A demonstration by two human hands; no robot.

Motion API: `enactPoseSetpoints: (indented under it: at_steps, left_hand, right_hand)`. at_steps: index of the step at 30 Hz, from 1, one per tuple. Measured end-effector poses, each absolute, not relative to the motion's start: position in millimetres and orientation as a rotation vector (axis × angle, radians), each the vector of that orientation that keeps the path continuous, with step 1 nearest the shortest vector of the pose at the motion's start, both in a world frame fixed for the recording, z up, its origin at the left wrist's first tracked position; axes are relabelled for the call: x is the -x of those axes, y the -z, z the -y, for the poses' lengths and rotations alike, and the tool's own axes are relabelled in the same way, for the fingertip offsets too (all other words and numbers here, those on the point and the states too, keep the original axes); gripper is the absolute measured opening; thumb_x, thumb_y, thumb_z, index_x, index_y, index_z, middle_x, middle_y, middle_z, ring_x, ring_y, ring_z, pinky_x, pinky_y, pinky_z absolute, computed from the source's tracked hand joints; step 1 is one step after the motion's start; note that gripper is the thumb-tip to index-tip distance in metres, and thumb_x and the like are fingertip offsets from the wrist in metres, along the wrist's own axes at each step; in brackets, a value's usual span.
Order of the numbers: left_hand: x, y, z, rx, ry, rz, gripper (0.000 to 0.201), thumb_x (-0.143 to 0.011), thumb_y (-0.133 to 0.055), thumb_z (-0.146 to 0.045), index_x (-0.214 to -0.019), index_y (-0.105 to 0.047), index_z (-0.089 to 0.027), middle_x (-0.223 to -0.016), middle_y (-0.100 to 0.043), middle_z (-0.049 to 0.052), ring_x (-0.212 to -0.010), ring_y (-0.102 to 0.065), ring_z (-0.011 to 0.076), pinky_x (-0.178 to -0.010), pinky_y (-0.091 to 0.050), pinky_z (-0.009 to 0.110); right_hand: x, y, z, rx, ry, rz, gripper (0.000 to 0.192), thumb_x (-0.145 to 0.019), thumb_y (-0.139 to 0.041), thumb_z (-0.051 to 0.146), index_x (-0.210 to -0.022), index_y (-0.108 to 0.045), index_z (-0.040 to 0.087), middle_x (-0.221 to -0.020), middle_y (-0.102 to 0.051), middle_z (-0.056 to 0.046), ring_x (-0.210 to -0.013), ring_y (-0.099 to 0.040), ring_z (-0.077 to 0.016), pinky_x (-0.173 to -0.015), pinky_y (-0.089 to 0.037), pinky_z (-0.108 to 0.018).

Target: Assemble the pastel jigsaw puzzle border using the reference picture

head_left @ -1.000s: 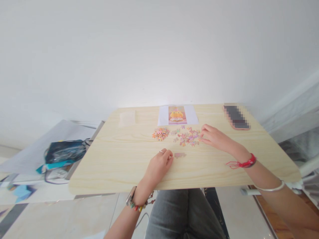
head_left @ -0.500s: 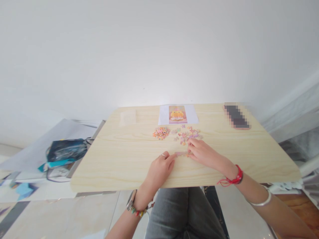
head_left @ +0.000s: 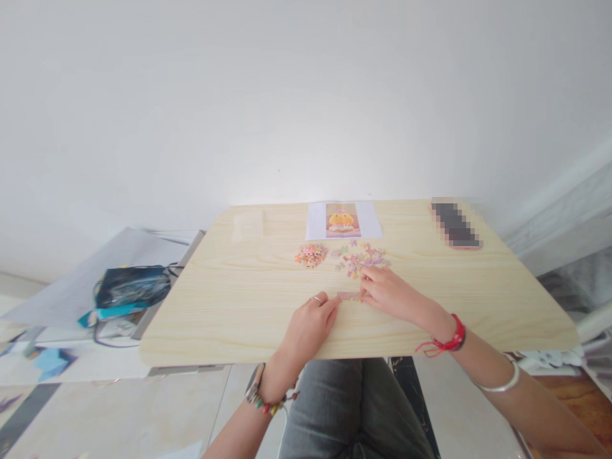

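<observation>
A short strip of joined jigsaw puzzle pieces (head_left: 349, 296), pinkish with some yellow, lies on the table between my hands. My left hand (head_left: 308, 324) has its index fingertip and thumb close together at the strip's left end, with the other fingers curled. At the right end, my right hand (head_left: 385, 290) is closed in a pinch on a puzzle piece, mostly covered by the fingers. Just beyond it, loose puzzle pieces (head_left: 356, 258) in pink, purple and yellow are spread out. Left of these sits a denser pile of puzzle pieces (head_left: 312, 255).
A printed sheet (head_left: 370, 220) with a yellow character picture lies at the back of the wooden table (head_left: 215, 306). A pixelated phone (head_left: 455, 224) rests at the back right, a translucent packet (head_left: 248, 226) at the back left. A dark bag (head_left: 131, 288) lies beside the table.
The whole view has shifted slightly. Both hands stay at the two ends of the strip, with almost no movement of the fingers visible.
</observation>
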State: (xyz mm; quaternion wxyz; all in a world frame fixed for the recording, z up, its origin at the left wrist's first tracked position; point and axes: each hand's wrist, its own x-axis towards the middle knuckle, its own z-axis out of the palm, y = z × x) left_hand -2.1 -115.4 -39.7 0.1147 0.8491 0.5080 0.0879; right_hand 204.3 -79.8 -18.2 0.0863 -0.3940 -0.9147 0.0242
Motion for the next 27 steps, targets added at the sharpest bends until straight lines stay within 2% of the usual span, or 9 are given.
enactPoseSetpoints:
  at_steps: [14, 27]
  left_hand:
    - [1, 35, 116, -2.496, -0.189, -1.498, 0.029, -0.091, -0.036, -0.022, -0.109, -0.058, -0.022, -0.083, -0.057, 0.004, -0.076, -0.059, 0.0163, -0.067, -0.047, 0.026]
    - [0, 31, 115, -2.472, -0.141, -1.505, 0.03, -0.092, -0.035, -0.022, -0.111, -0.057, -0.021, -0.087, -0.058, 0.005, -0.079, -0.059, 0.0158, -0.07, -0.048, 0.026]
  right_hand:
    - [-204, 17, 79, 1.197, -0.124, 2.707, 0.004, -0.076, -0.064, 0.017, -0.074, -0.065, 0.014, -0.087, -0.058, -0.008, -0.082, -0.054, -0.0193, -0.073, -0.041, -0.034]
    - [-195, 31, 86, 1.257, -0.213, 2.546, 0.01, -0.077, -0.062, 0.015, -0.068, -0.067, 0.015, -0.079, -0.057, -0.005, -0.077, -0.053, -0.0165, -0.072, -0.039, -0.032]
